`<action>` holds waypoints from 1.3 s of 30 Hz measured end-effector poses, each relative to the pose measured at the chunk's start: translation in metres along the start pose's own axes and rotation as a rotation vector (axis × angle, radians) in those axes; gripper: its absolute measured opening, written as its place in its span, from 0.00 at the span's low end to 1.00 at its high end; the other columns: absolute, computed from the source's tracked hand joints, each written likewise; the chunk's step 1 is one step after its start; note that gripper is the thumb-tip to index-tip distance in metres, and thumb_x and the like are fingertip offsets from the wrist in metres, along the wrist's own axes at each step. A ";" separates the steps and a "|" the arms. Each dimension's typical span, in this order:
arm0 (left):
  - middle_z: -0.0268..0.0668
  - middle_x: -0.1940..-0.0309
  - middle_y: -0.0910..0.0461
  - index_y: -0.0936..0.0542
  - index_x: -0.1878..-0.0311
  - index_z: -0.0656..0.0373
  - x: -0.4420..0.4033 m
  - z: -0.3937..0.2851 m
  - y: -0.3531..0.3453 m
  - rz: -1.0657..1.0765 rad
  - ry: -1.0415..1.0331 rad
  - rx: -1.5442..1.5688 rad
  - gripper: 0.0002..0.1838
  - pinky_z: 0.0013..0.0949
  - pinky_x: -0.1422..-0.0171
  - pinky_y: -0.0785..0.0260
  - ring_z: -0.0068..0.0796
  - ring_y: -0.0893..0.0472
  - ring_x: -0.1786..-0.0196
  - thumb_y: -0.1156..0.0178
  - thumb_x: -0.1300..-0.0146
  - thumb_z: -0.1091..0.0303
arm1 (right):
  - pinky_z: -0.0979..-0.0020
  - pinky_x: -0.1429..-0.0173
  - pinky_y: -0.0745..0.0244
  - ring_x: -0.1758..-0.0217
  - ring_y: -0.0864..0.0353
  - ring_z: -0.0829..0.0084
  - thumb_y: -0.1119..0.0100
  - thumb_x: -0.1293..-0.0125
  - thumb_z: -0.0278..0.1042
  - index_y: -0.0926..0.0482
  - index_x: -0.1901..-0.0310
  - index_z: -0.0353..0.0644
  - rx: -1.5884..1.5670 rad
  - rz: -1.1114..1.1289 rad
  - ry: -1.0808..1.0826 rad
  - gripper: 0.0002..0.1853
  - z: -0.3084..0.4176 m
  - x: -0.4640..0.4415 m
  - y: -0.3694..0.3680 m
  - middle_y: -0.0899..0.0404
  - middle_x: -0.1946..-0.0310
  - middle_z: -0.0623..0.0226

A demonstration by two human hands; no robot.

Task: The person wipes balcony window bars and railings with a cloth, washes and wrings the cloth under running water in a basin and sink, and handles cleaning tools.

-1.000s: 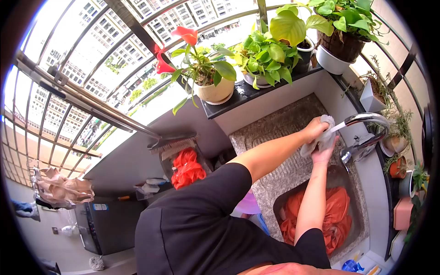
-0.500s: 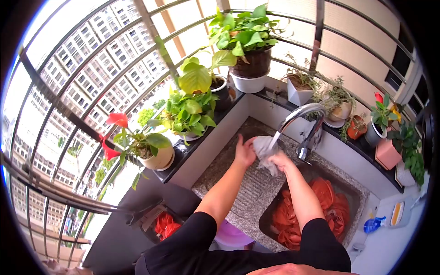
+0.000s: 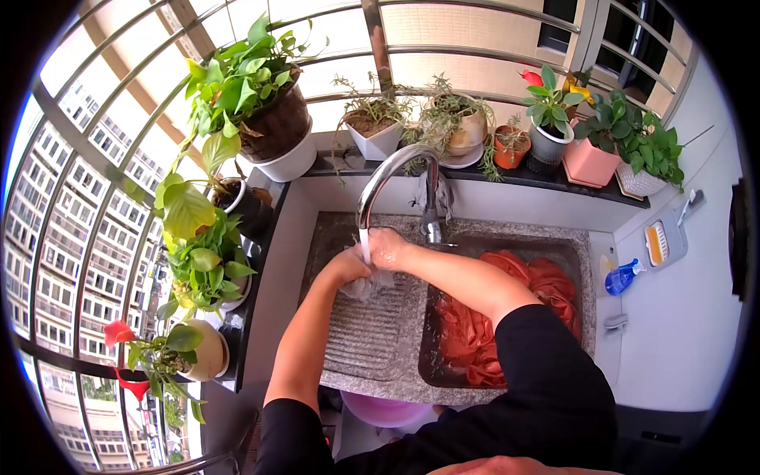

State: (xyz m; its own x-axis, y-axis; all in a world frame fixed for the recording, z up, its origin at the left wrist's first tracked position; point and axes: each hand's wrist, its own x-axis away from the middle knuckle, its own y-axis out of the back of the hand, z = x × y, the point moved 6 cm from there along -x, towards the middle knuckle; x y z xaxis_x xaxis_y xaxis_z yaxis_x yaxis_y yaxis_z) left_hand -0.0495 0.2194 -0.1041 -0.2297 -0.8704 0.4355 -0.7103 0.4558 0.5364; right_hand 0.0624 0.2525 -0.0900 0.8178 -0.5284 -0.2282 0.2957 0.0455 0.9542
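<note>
Water runs from the curved chrome faucet (image 3: 398,162) onto my hands, which meet over the left side of the stone sink (image 3: 408,348). A wet, pale grey cloth (image 3: 359,288) is bunched between them and hangs a little below the fingers. My left hand (image 3: 348,266) is closed around the cloth from the left. Just under the spout, my right hand (image 3: 387,248) presses on it from the right, touching the left hand. Ridged washboard stone (image 3: 360,340) lies below them. Red-orange fabric (image 3: 475,324) soaks in the basin on the right, beneath my right forearm.
Potted plants line the dark ledge, among them a large brown pot (image 3: 277,123) and a white pot (image 3: 374,136). On the right stand a blue spray bottle (image 3: 621,277) and a soap dish (image 3: 667,241). A purple basin (image 3: 384,409) sits below the sink front.
The camera view has swung right. My left hand, earlier spread with its fingers apart beside the cloth, has closed on it, and both hands have come together under the stream.
</note>
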 end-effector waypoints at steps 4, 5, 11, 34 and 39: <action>0.43 0.65 0.17 0.19 0.56 0.57 0.008 -0.046 -0.007 -0.524 -0.269 -0.889 0.09 0.43 0.52 0.23 0.46 0.16 0.58 0.38 0.39 0.68 | 0.58 0.59 0.17 0.63 0.12 0.53 0.34 0.46 0.35 0.14 0.58 0.42 -0.366 0.240 -0.427 0.13 -0.025 0.008 -0.042 0.13 0.64 0.52; 0.41 0.69 0.19 0.20 0.58 0.56 0.011 -0.044 -0.011 -0.605 -0.461 -1.011 0.08 0.43 0.55 0.24 0.45 0.16 0.61 0.39 0.39 0.69 | 0.60 0.60 0.18 0.64 0.12 0.55 0.33 0.46 0.35 0.14 0.58 0.41 -0.478 0.319 -0.509 0.14 -0.034 0.013 -0.060 0.13 0.65 0.52; 0.38 0.60 0.23 0.20 0.45 0.53 0.042 -0.035 -0.016 -0.626 -0.742 -0.971 0.19 0.47 0.43 0.33 0.42 0.23 0.51 0.40 0.41 0.66 | 0.61 0.43 0.21 0.41 0.20 0.73 0.27 0.34 0.50 0.21 0.37 0.47 -2.140 0.600 -0.424 0.28 -0.011 0.050 -0.092 0.18 0.41 0.68; 0.69 0.27 0.37 0.38 0.21 0.56 0.043 0.034 -0.029 0.762 -0.485 1.879 0.65 0.72 0.38 0.26 0.80 0.25 0.40 0.45 0.52 0.13 | 0.58 0.47 0.23 0.56 0.20 0.58 0.29 0.50 0.29 0.21 0.38 0.43 -0.210 -0.250 0.551 0.32 0.058 -0.008 0.076 0.20 0.60 0.66; 0.39 0.58 0.15 0.22 0.41 0.59 0.030 0.012 -0.013 0.224 0.038 0.443 0.28 0.34 0.54 0.21 0.33 0.14 0.57 0.25 0.43 0.61 | 0.59 0.48 0.22 0.55 0.19 0.56 0.38 0.37 0.38 0.17 0.48 0.47 -0.380 -0.009 0.037 0.16 0.017 -0.006 0.023 0.18 0.58 0.61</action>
State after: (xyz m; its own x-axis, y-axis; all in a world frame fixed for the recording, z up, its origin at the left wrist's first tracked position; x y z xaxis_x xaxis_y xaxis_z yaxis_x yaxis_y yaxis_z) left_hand -0.0552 0.1847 -0.1070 -0.3904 -0.7490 0.5353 -0.8627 0.5007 0.0715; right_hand 0.0563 0.2425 -0.0636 0.8294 -0.4998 -0.2495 0.4591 0.3555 0.8141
